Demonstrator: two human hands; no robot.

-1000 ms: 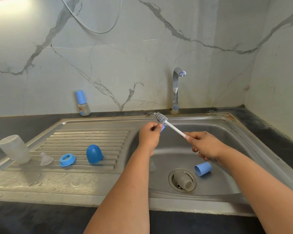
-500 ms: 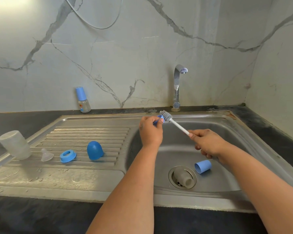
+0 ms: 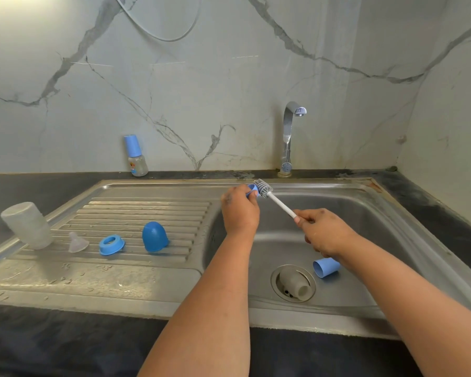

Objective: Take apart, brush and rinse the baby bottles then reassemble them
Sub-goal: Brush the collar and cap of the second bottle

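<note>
while the left hand (image 3: 239,210) pinches a small blue ring (image 3: 253,190) over the sink (image 3: 365,213), the right hand (image 3: 324,232) grips the brush (image 3: 264,186); short turning strokes should reach its threads. counted: one assembled bottle (image 3: 136,157), two bare bottles, two caps, two rings, one teat visible.

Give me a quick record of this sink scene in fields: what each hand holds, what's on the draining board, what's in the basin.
left hand: grips a small blue part
right hand: holds the brush by its white handle, bristles against the blue part
draining board: upturned cloudy bottle, clear teat, blue ring, blue dome cap
basin: blue cap on its side, grey bottle lying over the drain
counter at wall: small capped bottle
tap: no water seen running
</note>
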